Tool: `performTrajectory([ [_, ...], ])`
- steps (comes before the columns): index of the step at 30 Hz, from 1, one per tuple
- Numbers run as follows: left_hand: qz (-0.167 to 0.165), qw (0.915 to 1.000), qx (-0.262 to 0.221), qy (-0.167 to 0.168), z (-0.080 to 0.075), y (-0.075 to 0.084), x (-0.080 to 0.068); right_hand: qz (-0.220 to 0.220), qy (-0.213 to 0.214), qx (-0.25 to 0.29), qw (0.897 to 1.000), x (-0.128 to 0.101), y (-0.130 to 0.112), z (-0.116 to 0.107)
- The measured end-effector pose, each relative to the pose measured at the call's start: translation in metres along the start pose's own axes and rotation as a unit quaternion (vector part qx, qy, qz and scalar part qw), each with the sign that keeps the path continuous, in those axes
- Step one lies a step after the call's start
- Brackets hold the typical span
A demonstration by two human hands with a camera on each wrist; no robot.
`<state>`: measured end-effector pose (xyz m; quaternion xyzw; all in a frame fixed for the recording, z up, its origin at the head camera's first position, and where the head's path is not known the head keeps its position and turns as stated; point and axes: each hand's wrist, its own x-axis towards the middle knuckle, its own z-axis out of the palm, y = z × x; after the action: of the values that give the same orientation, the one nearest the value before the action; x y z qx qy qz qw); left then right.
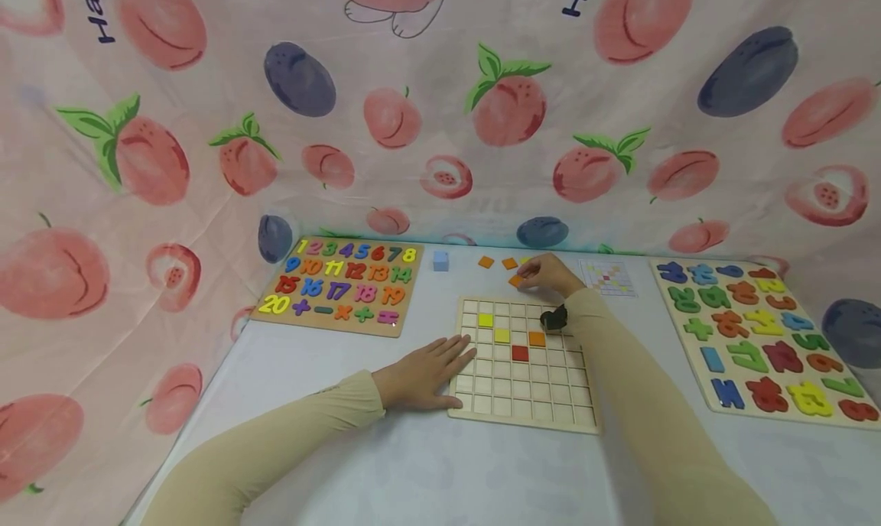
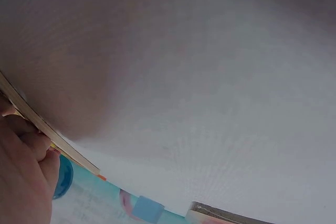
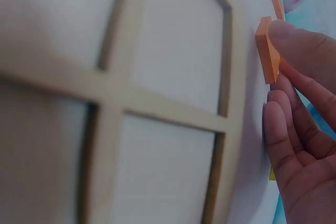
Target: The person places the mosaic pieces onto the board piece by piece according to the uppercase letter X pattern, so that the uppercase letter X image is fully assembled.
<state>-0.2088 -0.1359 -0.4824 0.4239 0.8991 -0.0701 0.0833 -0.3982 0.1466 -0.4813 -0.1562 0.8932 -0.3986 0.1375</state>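
A wooden grid board (image 1: 523,417) lies in the middle of the table, with yellow tiles (image 1: 486,320), a red tile (image 1: 520,353) and an orange tile (image 1: 537,339) set in its squares. Beyond the board's far edge, my right hand (image 1: 545,272) pinches another orange tile (image 3: 268,51) between thumb and fingers. My left hand (image 1: 425,375) rests with fingers spread at the board's left edge, fingertips touching the frame. Two loose orange tiles (image 1: 486,262) lie near the right hand, and a yellow tile (image 1: 526,261) is partly hidden behind it.
A number puzzle board (image 1: 344,285) lies at the back left, a second puzzle board (image 1: 764,335) at the right. A small blue block (image 1: 440,261) and a printed pattern card (image 1: 609,278) stand along the back. A fruit-print cloth (image 1: 440,128) hangs behind the table.
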Motion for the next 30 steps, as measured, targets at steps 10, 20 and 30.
performTrajectory([
  [10, 0.003, 1.0000, 0.000, 0.001, -0.002, 0.000, -0.001, -0.050, -0.041, 0.014, 0.998, 0.014, 0.010, -0.001],
  [20, -0.002, 0.9999, -0.009, -0.005, -0.002, 0.002, 0.000, -0.021, -0.037, -0.026, 0.999, 0.001, 0.000, -0.002],
  [30, -0.002, 1.0000, 0.000, -0.002, 0.001, 0.000, 0.001, -0.048, -0.037, -0.001, 0.998, 0.006, 0.009, -0.004],
])
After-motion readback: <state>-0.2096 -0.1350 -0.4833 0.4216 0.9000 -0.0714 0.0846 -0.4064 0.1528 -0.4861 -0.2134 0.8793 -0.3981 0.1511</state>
